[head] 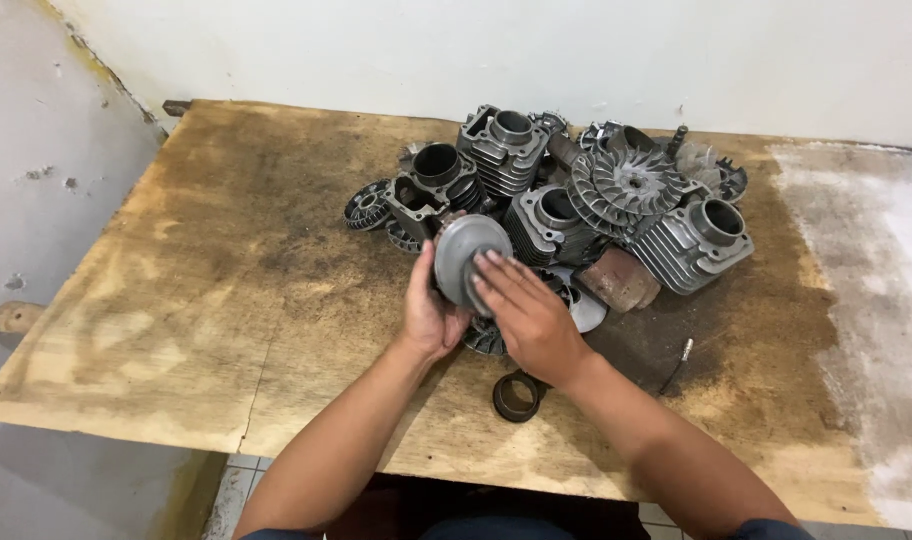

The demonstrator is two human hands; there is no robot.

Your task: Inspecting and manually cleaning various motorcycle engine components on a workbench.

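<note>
My left hand [428, 312] and my right hand [529, 318] together hold a round grey metal disc part [463, 257], tilted on edge just above the wooden table [206, 300]. The left hand grips its left rim from behind; the right hand's fingers lie over its lower right face. Directly behind it lies a heap of grey engine parts: finned cylinders [506, 148], [692, 240], a round fan wheel [624, 183] and a small gear-like wheel [366, 208]. A dark metal ring [517, 396] lies on the table below my right wrist.
A rusty brown cylinder [620, 281] lies right of my hands. A thin dark cable [676, 364] trails toward the front edge. The table's right part [876, 300] is pale and worn. White walls stand behind and to the left.
</note>
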